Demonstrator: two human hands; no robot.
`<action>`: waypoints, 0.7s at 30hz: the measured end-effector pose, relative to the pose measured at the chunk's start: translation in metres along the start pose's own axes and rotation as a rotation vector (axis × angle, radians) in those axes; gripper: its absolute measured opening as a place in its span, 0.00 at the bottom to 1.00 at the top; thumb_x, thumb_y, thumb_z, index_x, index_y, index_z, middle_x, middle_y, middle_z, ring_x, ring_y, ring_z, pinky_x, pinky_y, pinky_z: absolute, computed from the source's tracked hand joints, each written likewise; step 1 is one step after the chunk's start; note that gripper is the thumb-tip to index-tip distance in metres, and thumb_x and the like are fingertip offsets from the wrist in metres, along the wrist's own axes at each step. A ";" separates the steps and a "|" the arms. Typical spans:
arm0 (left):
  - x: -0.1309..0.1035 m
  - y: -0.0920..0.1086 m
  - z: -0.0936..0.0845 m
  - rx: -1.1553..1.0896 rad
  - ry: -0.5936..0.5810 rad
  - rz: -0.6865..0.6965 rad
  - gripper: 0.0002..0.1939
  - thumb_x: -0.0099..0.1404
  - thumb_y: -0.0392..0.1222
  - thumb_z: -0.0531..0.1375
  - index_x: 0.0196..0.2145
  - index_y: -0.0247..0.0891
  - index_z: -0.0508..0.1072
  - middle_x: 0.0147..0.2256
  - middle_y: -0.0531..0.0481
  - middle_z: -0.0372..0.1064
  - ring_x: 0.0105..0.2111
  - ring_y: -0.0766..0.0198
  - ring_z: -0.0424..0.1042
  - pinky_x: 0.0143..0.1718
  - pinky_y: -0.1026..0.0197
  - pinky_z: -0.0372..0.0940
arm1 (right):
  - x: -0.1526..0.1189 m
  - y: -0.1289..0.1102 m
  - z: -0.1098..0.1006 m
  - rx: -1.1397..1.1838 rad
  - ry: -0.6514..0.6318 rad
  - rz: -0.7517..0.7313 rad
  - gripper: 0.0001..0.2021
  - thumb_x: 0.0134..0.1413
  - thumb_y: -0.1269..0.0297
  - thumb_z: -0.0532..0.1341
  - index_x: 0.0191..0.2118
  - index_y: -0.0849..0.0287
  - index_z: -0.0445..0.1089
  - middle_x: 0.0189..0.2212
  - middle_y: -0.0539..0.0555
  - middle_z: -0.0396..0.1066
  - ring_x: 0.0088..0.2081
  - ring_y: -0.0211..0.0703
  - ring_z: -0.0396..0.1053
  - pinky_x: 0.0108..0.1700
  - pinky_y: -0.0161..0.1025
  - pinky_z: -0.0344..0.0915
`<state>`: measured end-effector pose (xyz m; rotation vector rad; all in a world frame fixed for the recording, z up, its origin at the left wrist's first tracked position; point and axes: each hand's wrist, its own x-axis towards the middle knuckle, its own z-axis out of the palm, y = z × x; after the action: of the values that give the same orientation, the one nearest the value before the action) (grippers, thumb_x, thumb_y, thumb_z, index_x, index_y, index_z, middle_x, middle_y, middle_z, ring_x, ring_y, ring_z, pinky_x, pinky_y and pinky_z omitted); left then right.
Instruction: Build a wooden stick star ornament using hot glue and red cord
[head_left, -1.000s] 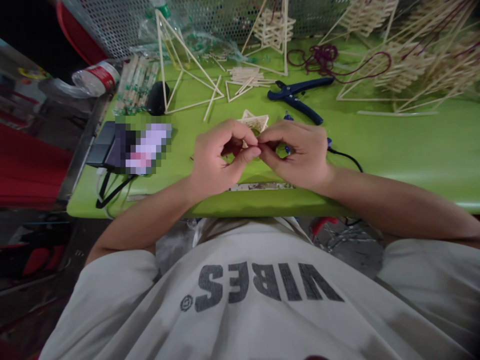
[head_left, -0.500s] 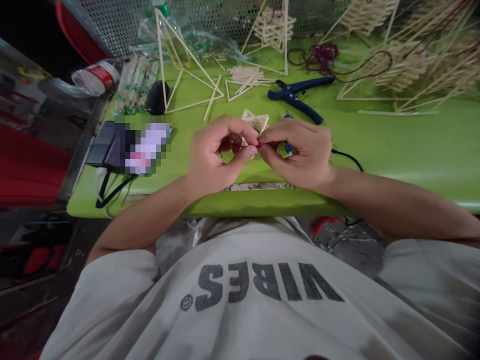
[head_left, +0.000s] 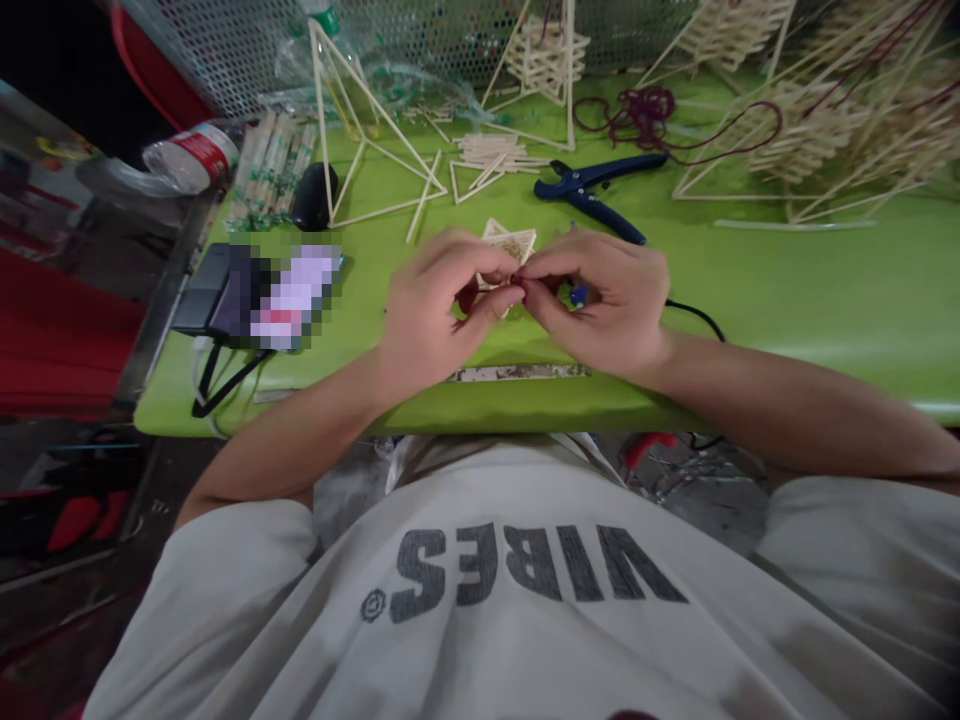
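Observation:
My left hand point(head_left: 439, 310) and my right hand point(head_left: 615, 300) meet over the front of the green table, thumbs and forefingers pinched together. Between the fingertips shows a small bit of dark purple string point(head_left: 519, 280), mostly covered by the fingers. Just behind them lies a small star-shaped piece of stacked wooden sticks point(head_left: 517, 240), partly hidden by my hands. A blue object point(head_left: 577, 296) shows through the gap under my right hand; its kind is hidden. Blue-handled cutting pliers point(head_left: 600, 185) rest beyond my right hand.
Loose sticks point(head_left: 495, 152) and a stick pyramid frame point(head_left: 382, 150) are at the back. A purple string tangle point(head_left: 645, 112) lies near larger stick structures point(head_left: 810, 120) at right. At left are a phone point(head_left: 300, 290), a black power adapter point(head_left: 214, 290) and bundled sticks point(head_left: 270, 170).
My left hand has turned slightly, its fingers curling closer, and the pinched fingertips have shifted a little to the right. My right hand has barely moved; the table things are unchanged.

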<state>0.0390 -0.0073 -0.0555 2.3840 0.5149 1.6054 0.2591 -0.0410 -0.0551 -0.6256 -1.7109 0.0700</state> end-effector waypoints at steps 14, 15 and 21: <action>0.006 -0.027 -0.014 0.351 -0.107 0.332 0.12 0.91 0.49 0.60 0.51 0.46 0.81 0.38 0.48 0.81 0.29 0.59 0.77 0.30 0.53 0.60 | -0.005 -0.004 0.000 0.084 -0.057 0.159 0.02 0.75 0.63 0.73 0.45 0.50 0.84 0.36 0.49 0.85 0.33 0.39 0.80 0.36 0.38 0.77; 0.006 -0.027 -0.016 0.370 -0.128 0.339 0.11 0.90 0.49 0.60 0.50 0.46 0.81 0.38 0.48 0.81 0.29 0.59 0.77 0.30 0.53 0.59 | -0.004 -0.005 0.000 0.087 -0.063 0.162 0.02 0.74 0.64 0.73 0.44 0.51 0.84 0.35 0.48 0.85 0.33 0.39 0.79 0.35 0.38 0.77; 0.008 -0.023 -0.020 0.513 -0.111 0.432 0.09 0.87 0.47 0.62 0.45 0.45 0.77 0.33 0.50 0.78 0.27 0.60 0.74 0.29 0.52 0.56 | -0.003 -0.009 0.000 0.178 -0.123 0.236 0.04 0.74 0.64 0.73 0.42 0.53 0.82 0.31 0.48 0.81 0.30 0.37 0.76 0.33 0.36 0.75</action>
<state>0.0194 0.0171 -0.0496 3.1248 0.4534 1.6362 0.2563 -0.0498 -0.0546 -0.6988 -1.7187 0.4306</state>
